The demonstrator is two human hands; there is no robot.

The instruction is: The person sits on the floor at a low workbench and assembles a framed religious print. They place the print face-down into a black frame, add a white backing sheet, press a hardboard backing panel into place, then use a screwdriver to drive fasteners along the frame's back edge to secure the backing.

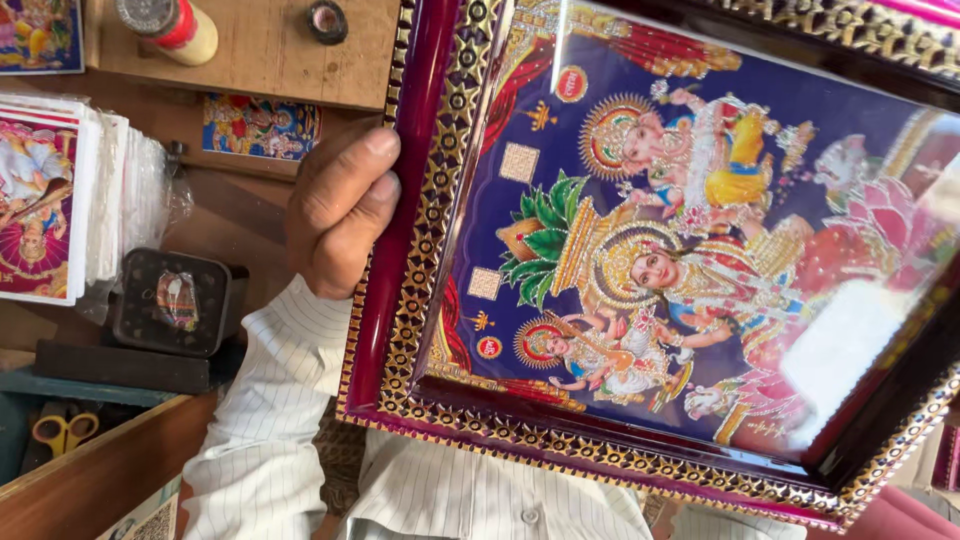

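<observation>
The left hand grips the left edge of the maroon-and-gold glazed picture frame, held tilted above the wooden desk. The right hand is hidden. The step seems inspection; setting it down would need both hands.

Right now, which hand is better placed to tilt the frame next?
Probably the left. The left hand grips the frame at its side edge, with fingertips on the red and gold border. The right hand is not in view, so its place cannot be judged.
</observation>
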